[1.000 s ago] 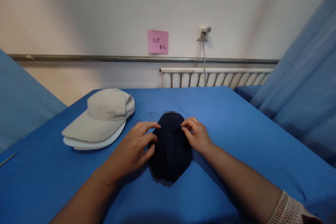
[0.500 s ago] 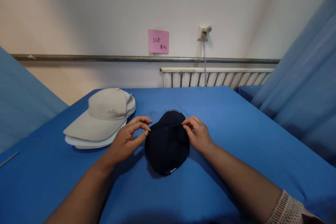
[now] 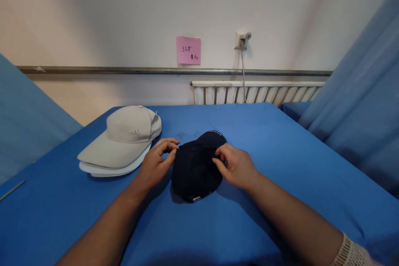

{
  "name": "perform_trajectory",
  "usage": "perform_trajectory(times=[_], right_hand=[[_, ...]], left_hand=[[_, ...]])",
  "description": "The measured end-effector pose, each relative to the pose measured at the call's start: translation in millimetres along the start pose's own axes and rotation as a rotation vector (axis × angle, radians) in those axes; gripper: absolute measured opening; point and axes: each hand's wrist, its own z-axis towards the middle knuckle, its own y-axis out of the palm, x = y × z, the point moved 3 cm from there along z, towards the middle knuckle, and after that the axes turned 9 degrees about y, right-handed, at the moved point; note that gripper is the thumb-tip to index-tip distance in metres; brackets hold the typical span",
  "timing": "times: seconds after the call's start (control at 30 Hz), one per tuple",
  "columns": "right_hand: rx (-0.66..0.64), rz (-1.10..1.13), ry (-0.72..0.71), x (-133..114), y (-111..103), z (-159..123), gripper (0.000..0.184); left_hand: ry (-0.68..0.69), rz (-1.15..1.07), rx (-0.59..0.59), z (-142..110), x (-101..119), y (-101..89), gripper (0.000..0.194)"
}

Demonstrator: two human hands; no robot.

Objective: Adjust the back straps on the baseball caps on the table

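A dark baseball cap lies on the blue-covered table, crown up, its brim pointing away from me and a little right. Small white lettering runs along the brim's edge, and a shiny clasp shows at the back. At the cap's upper left side, my left hand pinches the fabric between thumb and fingertips. My right hand grips the cap's right side near the brim, thumb and bent fingers on the cloth. To the left sits a beige cap with a three-stripe logo, stacked on white-brimmed caps.
The blue cloth covers the table up to the wall. Blue curtains hang on both sides. Behind are a radiator, a metal rail, a pink note and a plugged socket. A thin stick lies far left.
The dark cap has turned slightly clockwise: its brim has swung right and its back clasp left. My right hand has shifted a little right and down the cap's side.
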Motion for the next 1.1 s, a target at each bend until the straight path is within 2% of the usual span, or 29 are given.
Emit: perform_trajectory(times=[0.1, 0.27, 0.47, 0.67, 0.77, 0.9, 1.0, 1.1], right_hand=[[-0.143, -0.244, -0.020, -8.6, 4.1, -5.0, 0.014], [-0.241, -0.450, 0.001, -7.7, 22.5, -7.1, 0.009], [-0.301, -0.382, -0.005, 3.6, 39.7, -4.2, 0.003], [-0.278, -0.352, -0.027, 4.2, 47.9, 0.7, 0.017], [-0.280, -0.357, -0.059, 4.1, 47.1, 0.7, 0.017], [-0.267, -0.173, -0.033, 8.8, 24.9, 2.6, 0.011], [-0.251, 0.137, 0.086, 20.9, 0.4, 5.0, 0.008], [-0.366, 0.457, 0.158, 34.0, -13.1, 3.8, 0.007]], left_hand=[[0.005, 0.005, 0.000, -0.7, 2.0, -0.6, 0.018], [0.010, 0.014, -0.009, -1.2, 3.6, 0.6, 0.017], [0.025, 0.019, -0.046, -0.9, 4.6, 3.5, 0.017], [0.026, 0.025, -0.045, 0.3, 6.4, 3.5, 0.018], [0.024, 0.028, -0.034, 0.1, 4.9, 3.6, 0.017], [0.012, 0.006, -0.029, -0.5, 2.4, 3.7, 0.017], [0.009, -0.010, -0.042, -0.4, 3.3, 4.4, 0.018], [0.009, -0.018, -0.052, 0.1, 7.1, 6.6, 0.019]])
